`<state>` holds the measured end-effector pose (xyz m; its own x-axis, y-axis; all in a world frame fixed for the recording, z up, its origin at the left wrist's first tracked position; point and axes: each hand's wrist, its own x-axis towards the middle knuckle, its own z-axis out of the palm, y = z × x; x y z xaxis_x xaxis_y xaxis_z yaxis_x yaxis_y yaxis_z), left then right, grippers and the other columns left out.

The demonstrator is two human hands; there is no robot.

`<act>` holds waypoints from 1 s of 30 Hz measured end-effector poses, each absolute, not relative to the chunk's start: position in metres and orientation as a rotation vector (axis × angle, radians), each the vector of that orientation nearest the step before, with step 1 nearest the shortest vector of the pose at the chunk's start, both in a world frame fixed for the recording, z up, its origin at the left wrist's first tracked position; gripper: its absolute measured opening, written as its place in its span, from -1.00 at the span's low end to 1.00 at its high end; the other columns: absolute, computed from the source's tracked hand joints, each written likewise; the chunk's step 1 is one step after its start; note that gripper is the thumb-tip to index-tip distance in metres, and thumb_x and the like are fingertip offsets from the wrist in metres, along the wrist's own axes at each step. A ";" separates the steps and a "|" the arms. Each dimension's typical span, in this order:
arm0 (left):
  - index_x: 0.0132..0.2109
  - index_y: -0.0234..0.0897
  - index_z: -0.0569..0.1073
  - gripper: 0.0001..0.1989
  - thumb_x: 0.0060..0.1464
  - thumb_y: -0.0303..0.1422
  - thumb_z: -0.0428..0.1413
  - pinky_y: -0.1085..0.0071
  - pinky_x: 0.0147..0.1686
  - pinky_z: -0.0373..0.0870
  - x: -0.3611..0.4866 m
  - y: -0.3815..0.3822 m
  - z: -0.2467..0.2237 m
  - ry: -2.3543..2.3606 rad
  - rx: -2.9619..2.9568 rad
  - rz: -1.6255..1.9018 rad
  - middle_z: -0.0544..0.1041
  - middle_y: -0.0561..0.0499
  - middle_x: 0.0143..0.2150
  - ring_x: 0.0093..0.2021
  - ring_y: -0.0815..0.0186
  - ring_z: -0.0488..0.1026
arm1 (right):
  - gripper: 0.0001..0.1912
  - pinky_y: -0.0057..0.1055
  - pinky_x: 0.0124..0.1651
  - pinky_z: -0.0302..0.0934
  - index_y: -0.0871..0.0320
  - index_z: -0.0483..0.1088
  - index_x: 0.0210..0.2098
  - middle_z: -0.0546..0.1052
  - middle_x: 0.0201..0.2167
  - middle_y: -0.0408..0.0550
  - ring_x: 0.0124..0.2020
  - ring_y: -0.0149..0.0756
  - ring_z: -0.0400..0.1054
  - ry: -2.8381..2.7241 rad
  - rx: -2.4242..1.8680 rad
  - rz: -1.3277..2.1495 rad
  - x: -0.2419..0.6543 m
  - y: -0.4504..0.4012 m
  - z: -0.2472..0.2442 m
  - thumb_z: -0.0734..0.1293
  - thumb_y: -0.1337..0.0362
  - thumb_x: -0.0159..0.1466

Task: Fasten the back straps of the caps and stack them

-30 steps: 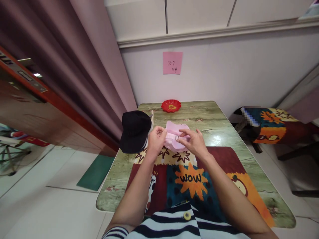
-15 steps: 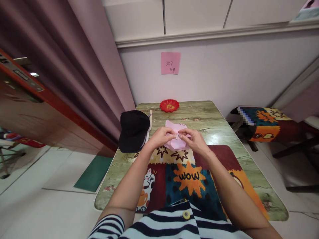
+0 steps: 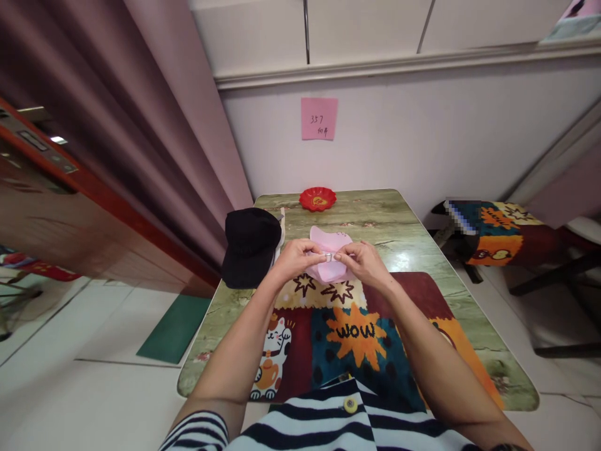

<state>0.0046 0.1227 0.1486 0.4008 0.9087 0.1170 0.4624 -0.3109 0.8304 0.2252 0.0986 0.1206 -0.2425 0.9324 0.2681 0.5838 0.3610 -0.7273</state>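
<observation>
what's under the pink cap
The pink cap is above the table and the patterned mat's far edge; the cap and hands cover whatever lies directly beneath, so I can't tell.

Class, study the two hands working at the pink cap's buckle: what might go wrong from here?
The strap could slip out of the small metal buckle, since the left hand and right hand hold it only by fingertips.

The pink cap might twist, as both hands grip near the buckle.

The black cap, close beside the left hand, could get nudged.
</observation>
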 end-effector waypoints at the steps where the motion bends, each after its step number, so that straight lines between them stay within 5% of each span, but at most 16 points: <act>1: -0.38 -0.29 0.63 -0.79 0.01 -0.21 0.28 0.47 -0.37 0.25 0.004 0.122 0.148 1.177 1.940 0.779 0.56 0.02 -0.38 -0.36 0.34 0.42 | -0.69 0.06 0.28 -0.04 0.09 0.51 -0.46 0.62 -0.43 -0.13 -0.31 -0.23 0.45 -1.937 -1.321 0.648 0.224 0.099 0.121 0.33 0.09 0.34; 5: -0.34 -0.27 0.62 -0.78 0.03 -0.19 0.28 0.46 -0.35 0.28 -0.001 0.122 0.146 1.200 2.028 0.762 0.57 0.02 -0.32 -0.34 0.33 0.44 | -0.76 0.10 0.33 -0.07 0.05 0.56 -0.36 0.67 -0.28 -0.10 -0.19 -0.16 0.50 -1.904 -1.301 0.683 0.225 0.097 0.123 0.33 0.09 0.33; 9: -0.14 -0.23 0.61 -0.72 0.12 -0.14 0.21 0.42 -0.26 0.37 -0.023 0.124 0.140 1.278 2.083 0.889 0.57 -0.01 -0.17 -0.28 0.30 0.45 | -0.69 -0.14 0.14 0.26 0.05 0.57 -0.09 0.65 -0.04 0.00 0.02 -0.11 0.50 -1.706 -1.225 0.736 0.255 0.098 0.114 0.24 0.10 0.38; 12: -0.10 -0.25 0.58 -0.74 0.24 -0.22 0.08 0.33 -0.17 0.43 -0.042 0.127 0.132 1.454 2.143 0.945 0.55 -0.05 -0.15 -0.27 0.27 0.47 | -0.69 -0.12 0.14 0.29 0.07 0.57 -0.08 0.64 -0.04 0.01 0.02 -0.09 0.50 -1.651 -1.400 0.613 0.288 0.102 0.093 0.22 0.19 0.37; 14: 0.02 -0.25 0.55 -0.71 0.20 -0.36 0.06 0.25 -0.02 0.45 -0.048 0.130 0.123 1.536 2.268 0.852 0.55 -0.10 -0.03 -0.11 0.19 0.51 | -0.66 -0.05 0.17 0.28 0.08 0.57 -0.01 0.61 0.01 0.05 0.05 -0.02 0.48 -1.775 -1.561 0.476 0.304 0.104 0.076 0.26 0.31 0.30; 17: 0.31 -0.18 0.36 -0.36 0.07 -0.57 0.04 0.11 0.27 0.29 -0.045 0.137 0.108 1.493 2.441 0.652 0.38 -0.14 0.32 0.29 0.06 0.34 | -0.41 -0.01 0.24 0.24 0.06 0.48 0.18 0.53 0.14 0.09 0.15 0.01 0.41 -2.008 -1.633 0.394 0.308 0.108 0.055 0.31 0.46 0.16; 20: 0.32 -0.14 0.36 -0.31 0.04 -0.59 0.04 0.03 0.37 0.16 -0.035 0.148 0.097 1.363 2.463 0.563 0.24 -0.13 0.44 0.42 0.04 0.19 | -0.43 0.00 0.29 0.20 0.03 0.52 0.13 0.46 0.22 0.10 0.22 0.01 0.37 -2.063 -1.520 0.478 0.298 0.112 0.045 0.36 0.47 0.14; 25: -0.13 -0.22 0.61 -0.80 0.10 -0.37 0.15 0.04 0.38 0.12 -0.031 0.162 0.118 1.091 2.253 0.746 0.46 -0.15 0.29 0.34 0.04 0.31 | -0.81 0.01 0.28 0.20 0.05 0.62 -0.18 0.50 0.18 0.05 0.20 -0.02 0.40 -1.922 -1.330 0.650 0.294 0.120 0.065 0.42 0.29 0.21; 30: -0.10 -0.30 0.58 -0.65 -0.03 -0.25 0.35 0.20 0.11 0.42 -0.037 0.156 0.165 0.839 1.529 1.020 0.66 -0.09 -0.07 -0.03 0.14 0.57 | -0.67 -0.02 0.23 0.27 0.09 0.60 -0.11 0.64 -0.05 -0.01 0.04 -0.07 0.48 -1.463 -0.973 1.124 0.301 0.118 0.123 0.50 0.11 0.16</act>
<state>-0.0370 0.1556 0.1652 0.3872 0.9054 0.1741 -0.0040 -0.1871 0.9823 0.3010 0.1182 0.1233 -0.1677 0.9574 0.2350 0.0195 0.2416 -0.9702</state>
